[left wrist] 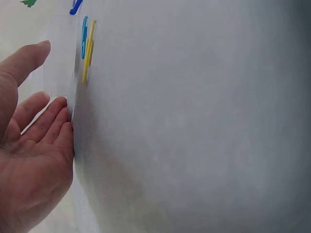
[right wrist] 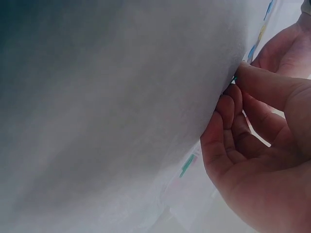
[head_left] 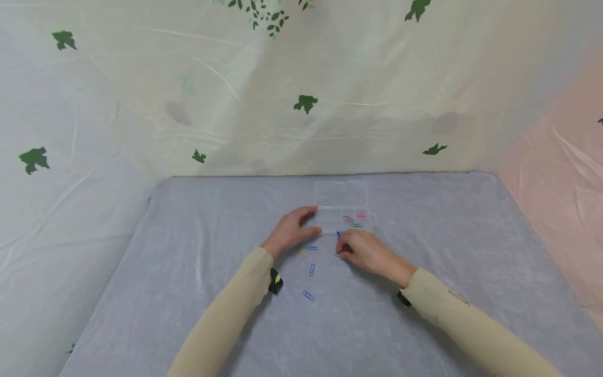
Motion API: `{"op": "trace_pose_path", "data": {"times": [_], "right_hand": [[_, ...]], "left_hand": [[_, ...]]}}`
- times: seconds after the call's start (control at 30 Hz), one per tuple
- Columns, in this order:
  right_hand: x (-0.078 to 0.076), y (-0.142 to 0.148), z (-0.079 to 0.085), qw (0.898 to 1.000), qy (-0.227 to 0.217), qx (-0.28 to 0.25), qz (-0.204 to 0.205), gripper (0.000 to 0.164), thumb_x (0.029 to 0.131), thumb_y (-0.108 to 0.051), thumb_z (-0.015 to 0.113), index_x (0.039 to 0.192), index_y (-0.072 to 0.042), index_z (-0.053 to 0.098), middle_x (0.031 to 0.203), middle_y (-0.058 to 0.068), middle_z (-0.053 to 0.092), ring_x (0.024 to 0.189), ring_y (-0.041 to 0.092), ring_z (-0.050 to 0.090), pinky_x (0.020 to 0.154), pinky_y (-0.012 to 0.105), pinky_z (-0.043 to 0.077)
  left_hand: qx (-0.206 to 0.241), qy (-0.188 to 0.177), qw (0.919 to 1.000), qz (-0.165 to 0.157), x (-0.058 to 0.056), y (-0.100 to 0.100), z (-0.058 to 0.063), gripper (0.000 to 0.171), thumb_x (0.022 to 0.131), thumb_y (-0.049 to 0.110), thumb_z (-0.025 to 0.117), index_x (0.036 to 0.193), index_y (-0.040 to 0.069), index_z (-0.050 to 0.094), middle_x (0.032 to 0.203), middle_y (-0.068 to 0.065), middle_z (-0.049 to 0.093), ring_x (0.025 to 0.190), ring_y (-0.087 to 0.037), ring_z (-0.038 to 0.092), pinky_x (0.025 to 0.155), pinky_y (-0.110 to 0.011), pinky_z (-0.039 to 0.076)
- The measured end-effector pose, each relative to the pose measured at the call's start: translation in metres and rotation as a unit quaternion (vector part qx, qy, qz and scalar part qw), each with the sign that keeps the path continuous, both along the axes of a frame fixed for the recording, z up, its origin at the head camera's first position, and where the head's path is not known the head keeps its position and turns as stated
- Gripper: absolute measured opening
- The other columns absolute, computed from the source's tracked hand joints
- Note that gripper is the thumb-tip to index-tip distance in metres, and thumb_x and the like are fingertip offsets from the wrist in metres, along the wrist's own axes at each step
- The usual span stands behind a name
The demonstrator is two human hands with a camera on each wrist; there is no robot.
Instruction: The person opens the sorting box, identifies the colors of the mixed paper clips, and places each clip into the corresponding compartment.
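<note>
A clear plastic compartment box lies with its lid folded back, toward the far edge of the table. My left hand rests at the box's left side, thumb by the front corner and fingers by the back one, fairly straight in the left wrist view. Just in front of the box, my right hand pinches a green paper clip between thumb and fingertips, low at the cloth. Pink paper clips lie in a back right compartment. Another green paper clip is at the box's front right part.
Between my forearms, several loose paper clips lie on the grey cloth: a yellow paper clip and blue ones, the nearest blue paper clip closest to me. A pale curtain with green leaf prints hangs behind the table.
</note>
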State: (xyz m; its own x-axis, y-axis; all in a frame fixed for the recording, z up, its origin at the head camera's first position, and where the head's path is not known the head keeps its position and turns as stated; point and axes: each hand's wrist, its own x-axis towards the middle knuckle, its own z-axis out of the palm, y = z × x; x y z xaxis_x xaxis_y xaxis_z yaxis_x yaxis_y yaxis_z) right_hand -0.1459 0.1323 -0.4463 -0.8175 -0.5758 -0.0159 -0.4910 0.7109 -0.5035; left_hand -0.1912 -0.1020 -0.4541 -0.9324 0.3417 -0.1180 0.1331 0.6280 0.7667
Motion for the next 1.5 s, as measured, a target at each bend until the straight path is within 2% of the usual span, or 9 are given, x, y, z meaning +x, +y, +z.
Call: {"op": "trace_pose_path", "data": {"times": [0.3,0.5,0.83,1.23,1.5], "right_hand": [[-0.001,0.001,-0.001,1.000,0.006,0.001,0.014,0.012,0.093,-0.005,0.077,0.088,-0.013,0.070,0.084,-0.006,0.060,0.076,0.009,0.052,0.070,0.029,0.048],[0.001,0.002,0.002,1.000,-0.017,-0.015,-0.004,0.011,0.093,-0.005,0.076,0.088,-0.013,0.070,0.085,-0.007,0.063,0.077,0.010,0.054,0.072,0.030,0.050],[0.002,0.010,0.009,0.998,-0.023,-0.049,-0.035,0.010,0.093,-0.007,0.077,0.090,-0.014,0.071,0.086,-0.006,0.065,0.079,0.012,0.056,0.074,0.032,0.052],[0.001,0.023,0.025,0.994,0.001,-0.086,-0.068,0.007,0.093,-0.003,0.076,0.093,-0.010,0.073,0.091,-0.001,0.069,0.085,0.015,0.062,0.078,0.038,0.055],[-0.002,0.032,0.034,0.991,0.037,-0.102,-0.082,0.011,0.091,0.000,0.077,0.092,-0.009,0.073,0.093,0.002,0.070,0.088,0.019,0.065,0.082,0.042,0.058]], "left_hand": [[0.001,-0.006,1.0000,0.003,0.000,-0.001,-0.001,0.065,0.096,0.025,0.076,0.154,0.012,0.050,0.156,-0.011,0.050,0.144,-0.028,0.046,0.120,-0.040,0.037],[0.003,-0.003,1.0000,0.001,0.000,-0.001,-0.001,0.065,0.096,0.025,0.076,0.154,0.012,0.050,0.156,-0.010,0.050,0.144,-0.028,0.046,0.120,-0.040,0.037],[-0.001,-0.005,1.0000,0.006,0.000,0.001,-0.001,0.066,0.095,0.026,0.077,0.154,0.012,0.050,0.156,-0.010,0.051,0.143,-0.027,0.047,0.119,-0.040,0.038],[-0.006,-0.007,0.9999,0.006,0.000,0.000,-0.001,0.067,0.096,0.027,0.077,0.154,0.013,0.049,0.157,-0.010,0.049,0.144,-0.027,0.046,0.120,-0.040,0.036],[-0.013,-0.007,0.9999,0.005,0.000,0.001,0.001,0.067,0.095,0.027,0.077,0.155,0.013,0.049,0.157,-0.011,0.049,0.144,-0.028,0.047,0.120,-0.041,0.036]]}}
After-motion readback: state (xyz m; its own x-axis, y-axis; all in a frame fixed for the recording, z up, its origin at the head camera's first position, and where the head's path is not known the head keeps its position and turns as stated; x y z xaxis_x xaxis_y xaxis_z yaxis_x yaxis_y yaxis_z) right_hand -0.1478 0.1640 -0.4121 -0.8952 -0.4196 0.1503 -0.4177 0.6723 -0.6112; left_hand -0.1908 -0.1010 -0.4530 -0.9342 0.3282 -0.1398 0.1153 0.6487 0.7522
